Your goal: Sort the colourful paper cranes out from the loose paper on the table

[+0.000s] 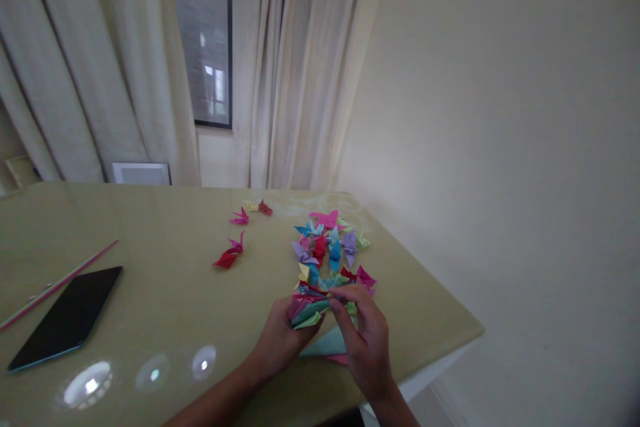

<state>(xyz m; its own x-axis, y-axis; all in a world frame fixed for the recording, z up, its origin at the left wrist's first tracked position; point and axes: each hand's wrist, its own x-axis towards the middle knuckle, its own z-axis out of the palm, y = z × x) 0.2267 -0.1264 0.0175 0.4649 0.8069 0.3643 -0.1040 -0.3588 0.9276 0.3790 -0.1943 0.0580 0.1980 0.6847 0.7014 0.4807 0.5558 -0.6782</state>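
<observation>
Your left hand point(283, 333) was wrapped around a bundle of folded papers point(311, 310) in green, pink and red, clamping it from the left and below. Your right hand point(364, 333) had its thumb and index fingertip together on the bundle's right edge, so both hands gripped it just above the near part of the table point(165, 307). Under and between your hands lay a pale green paper point(327, 345), with a pink paper point(339, 359) showing along its lower edge.

Just beyond your fingers spread a crowd of folded paper figures — a blue one point(335, 255), a lilac one point(349, 247), a large pink one point(327, 219) and others, many touching. Well to their left, a red figure point(227, 258) touched a magenta one point(237, 244); farther back sat a pink figure point(241, 217) and, near it, a brownish-red one point(265, 208) beside a yellow one point(253, 207).

At the far left lay a black tablet-like slab point(67, 317), a thin pink-and-pale stick point(60, 285) slanting alongside its upper end. Cream curtains point(310, 67) hung behind the table.
</observation>
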